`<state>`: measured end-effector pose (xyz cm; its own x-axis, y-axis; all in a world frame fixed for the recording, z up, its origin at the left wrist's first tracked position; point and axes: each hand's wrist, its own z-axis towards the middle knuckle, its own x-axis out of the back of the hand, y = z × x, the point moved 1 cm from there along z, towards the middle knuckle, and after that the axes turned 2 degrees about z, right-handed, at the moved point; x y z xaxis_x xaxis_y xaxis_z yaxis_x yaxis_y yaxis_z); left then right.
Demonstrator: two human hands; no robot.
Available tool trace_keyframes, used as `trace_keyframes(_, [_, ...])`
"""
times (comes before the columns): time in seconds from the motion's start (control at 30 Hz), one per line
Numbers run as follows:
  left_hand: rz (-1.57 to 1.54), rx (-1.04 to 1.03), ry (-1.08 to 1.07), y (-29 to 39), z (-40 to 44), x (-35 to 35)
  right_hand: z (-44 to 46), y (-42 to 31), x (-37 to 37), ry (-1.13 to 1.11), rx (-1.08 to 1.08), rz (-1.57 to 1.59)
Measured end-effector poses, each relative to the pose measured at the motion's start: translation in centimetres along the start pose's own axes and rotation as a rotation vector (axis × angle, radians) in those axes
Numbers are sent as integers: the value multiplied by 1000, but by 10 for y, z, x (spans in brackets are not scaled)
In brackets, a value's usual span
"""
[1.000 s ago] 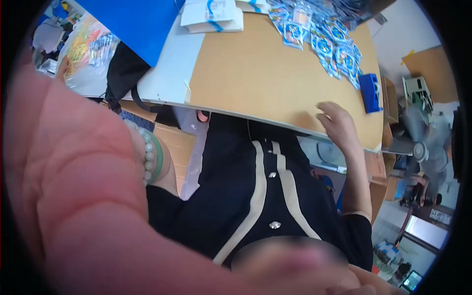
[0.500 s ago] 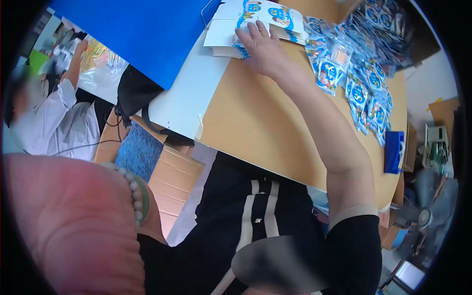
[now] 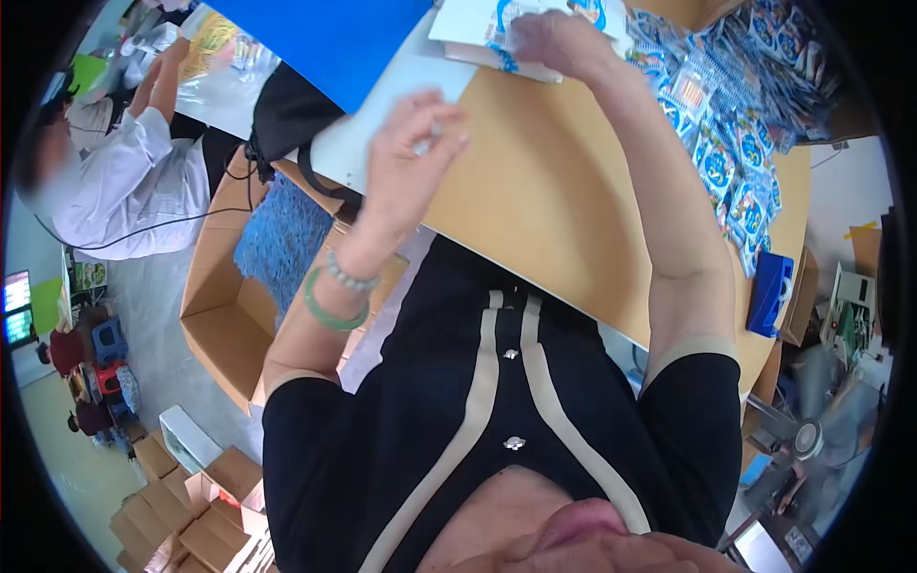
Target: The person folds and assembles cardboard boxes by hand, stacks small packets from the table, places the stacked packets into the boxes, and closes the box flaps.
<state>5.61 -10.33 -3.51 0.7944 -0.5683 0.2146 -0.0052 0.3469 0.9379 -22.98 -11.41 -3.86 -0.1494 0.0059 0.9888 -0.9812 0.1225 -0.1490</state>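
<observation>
My right hand (image 3: 556,43) is at the stack of flat white printed cartons (image 3: 468,50) at the far side of the table; its fingers are blurred, and whether they grip a carton is unclear. My left hand (image 3: 406,167) is raised over the near left edge of the table, thumb apart from the loosely bent fingers. A small whitish spot shows among those fingers, too blurred to name. On that wrist are a beaded bracelet (image 3: 350,275) and a green bangle (image 3: 330,310). Right of the cartons lie many small blue-and-white printed packets (image 3: 716,162).
A blue tape dispenser (image 3: 769,294) stands at the table's right edge. A blue board (image 3: 325,43) lies at the upper left. Below left is an open cardboard box (image 3: 224,329) with blue shredded filling (image 3: 282,229). A person in a white shirt (image 3: 143,186) works at the left.
My left hand has moved from close before the camera to over the table edge. My right hand has shifted slightly up and right on the cartons. The camera view has tilted down.
</observation>
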Motion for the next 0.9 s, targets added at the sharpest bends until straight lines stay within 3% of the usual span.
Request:
trace_keyframes(0.07, [-199, 302, -128, -45, -8, -7, -3, 2, -8, 155, 86, -1])
trace_keyframes(0.2, [-216, 413, -149, -49, 1, -6, 5, 4, -12, 253, 157, -138])
trace_keyframes(0.33, [-238, 440, -172, -40, 17, 2, -2, 7, -4, 215, 155, 74])
trace_keyframes(0.47, [-336, 545, -198, -40, 29, -6, 1, 17, -2, 423, 88, 62])
trace_keyframes(0.5, [-341, 536, -197, -36, 31, -11, -9, 13, 5, 562, 65, -35])
trace_keyframes(0.57, [-655, 509, -163, -23, 37, -21, -38, -2, 19, 841, 19, -229])
trace_keyframes(0.63, [-815, 489, -146, -5, 38, -30, -77, -32, 31, 1018, 297, -224])
trace_keyframes(0.73, [-1039, 279, -155, 32, 33, -38, -137, -97, 14, 876, 425, -226])
trace_keyframes(0.8, [-997, 283, -99, 9, 23, -42, -164, -119, 5, 795, 444, -215])
trace_keyframes(0.9, [-910, 276, 10, -14, 8, -36, -186, -124, 0, 661, 425, 294])
